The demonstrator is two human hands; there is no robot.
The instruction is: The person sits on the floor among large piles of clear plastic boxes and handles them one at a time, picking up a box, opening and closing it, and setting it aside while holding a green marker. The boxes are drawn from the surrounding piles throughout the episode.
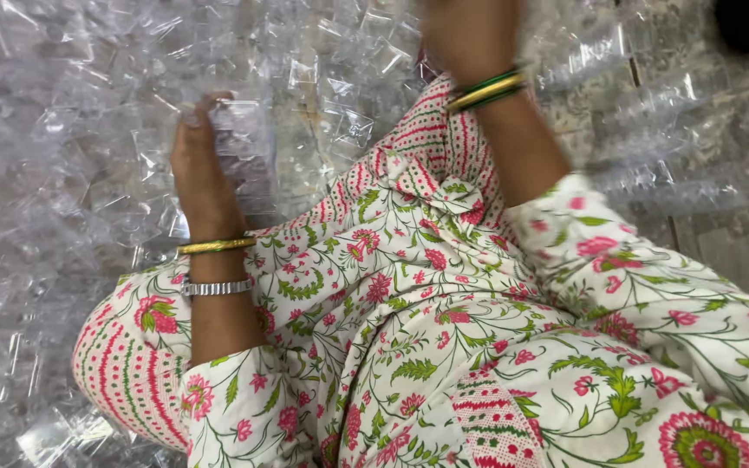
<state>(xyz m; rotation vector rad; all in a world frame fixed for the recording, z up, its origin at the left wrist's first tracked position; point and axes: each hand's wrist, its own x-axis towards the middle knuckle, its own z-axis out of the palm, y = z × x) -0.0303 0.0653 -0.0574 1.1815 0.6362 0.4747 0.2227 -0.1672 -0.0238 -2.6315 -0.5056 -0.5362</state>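
The left hand (pixel 204 169) grips one clear plastic piece (pixel 243 143) from the heap of clear pieces (pixel 54 130), too many to count. The right hand (pixel 470 35) is blurred; its grip cannot be told.

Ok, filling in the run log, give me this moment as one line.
left hand: gripping clear plastic piece | right hand: raised, blurred, hold unclear | surroundings: heap of clear plastic pieces, floral clothing

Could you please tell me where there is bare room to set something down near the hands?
Only at the right edge: bare floor below the rows of clear pieces. Around the left hand and right hand, the clear plastic heap crowds everything.
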